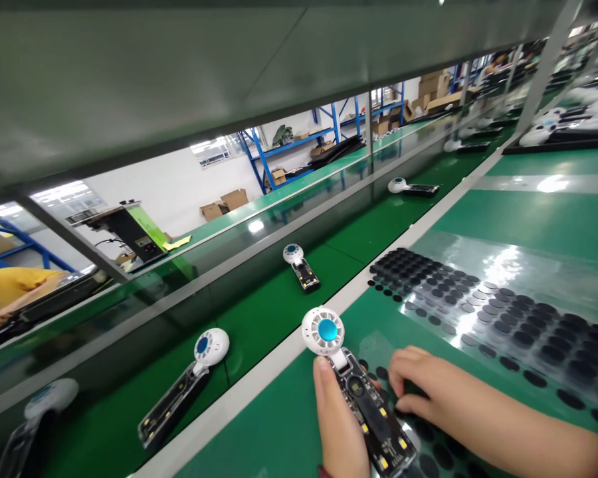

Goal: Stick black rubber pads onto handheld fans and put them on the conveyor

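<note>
My left hand (339, 421) is wrapped round a device (376, 418) with a white round head, a blue centre and a black body with a bare circuit board. The device's head points away from me. Just right of it, my right hand (421, 382) has its fingers curled, thumb close to the index finger, over a sheet with black round discs (441, 455). Its fingertips are near the device's body; whether they pinch anything cannot be made out. Another clear sheet of black discs (503, 325) lies on the green table (259, 425) to the right.
Similar devices lie on the green conveyor (349, 245), including one at its middle (303, 269) and one nearer left (184, 388). A pale rail (279, 342) edges the belt. More devices fill a black tray (568, 133). A yellow sleeve (17, 289) shows across the line. A panel hangs overhead.
</note>
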Demonstrator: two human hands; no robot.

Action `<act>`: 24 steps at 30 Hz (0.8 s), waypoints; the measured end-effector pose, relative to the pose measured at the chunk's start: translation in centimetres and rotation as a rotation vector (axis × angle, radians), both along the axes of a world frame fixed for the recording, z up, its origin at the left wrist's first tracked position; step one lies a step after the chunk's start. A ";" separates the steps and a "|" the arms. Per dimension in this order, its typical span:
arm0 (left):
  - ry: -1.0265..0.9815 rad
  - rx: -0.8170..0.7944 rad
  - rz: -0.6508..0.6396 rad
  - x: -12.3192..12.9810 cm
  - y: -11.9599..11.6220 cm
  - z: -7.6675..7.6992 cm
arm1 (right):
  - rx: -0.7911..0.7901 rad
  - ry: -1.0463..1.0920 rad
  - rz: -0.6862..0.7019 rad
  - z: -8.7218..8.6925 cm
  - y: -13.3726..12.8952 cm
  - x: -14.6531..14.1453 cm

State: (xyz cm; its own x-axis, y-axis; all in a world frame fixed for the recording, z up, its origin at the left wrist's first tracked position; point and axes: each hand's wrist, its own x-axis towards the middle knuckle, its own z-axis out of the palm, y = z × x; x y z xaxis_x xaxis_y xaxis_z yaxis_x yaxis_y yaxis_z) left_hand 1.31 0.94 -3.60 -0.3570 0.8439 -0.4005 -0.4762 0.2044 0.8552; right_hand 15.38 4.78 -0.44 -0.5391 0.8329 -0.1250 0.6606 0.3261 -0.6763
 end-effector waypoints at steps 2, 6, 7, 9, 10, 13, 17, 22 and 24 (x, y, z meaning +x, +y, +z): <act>0.051 0.033 0.006 0.2 -0.1 0.4 | -0.107 0.218 -0.003 1.1 0.0 0.1; 0.101 0.098 0.014 0.3 -0.2 1.3 | -0.203 0.378 -0.045 2.5 0.2 -1.3; 0.098 0.099 0.008 0.3 -0.2 1.4 | -0.206 0.372 -0.039 2.6 0.3 -1.8; 0.096 0.092 0.002 0.3 -0.2 1.6 | -0.203 0.349 -0.012 2.5 0.4 -2.5; 0.097 0.086 0.001 0.3 -0.2 1.6 | -0.199 0.334 -0.001 2.4 0.3 -2.7; 0.091 0.074 0.004 0.2 -0.2 1.4 | -0.189 0.300 0.019 2.3 0.3 -2.9; 0.065 0.031 0.023 0.2 -0.3 1.1 | -0.178 0.283 0.016 2.2 0.2 -2.7; 0.069 0.049 0.026 0.2 -0.3 1.4 | -0.096 0.228 0.030 2.0 0.1 -3.0; 0.071 0.070 0.017 0.2 -0.4 1.6 | -0.049 0.173 0.037 2.2 0.1 -3.3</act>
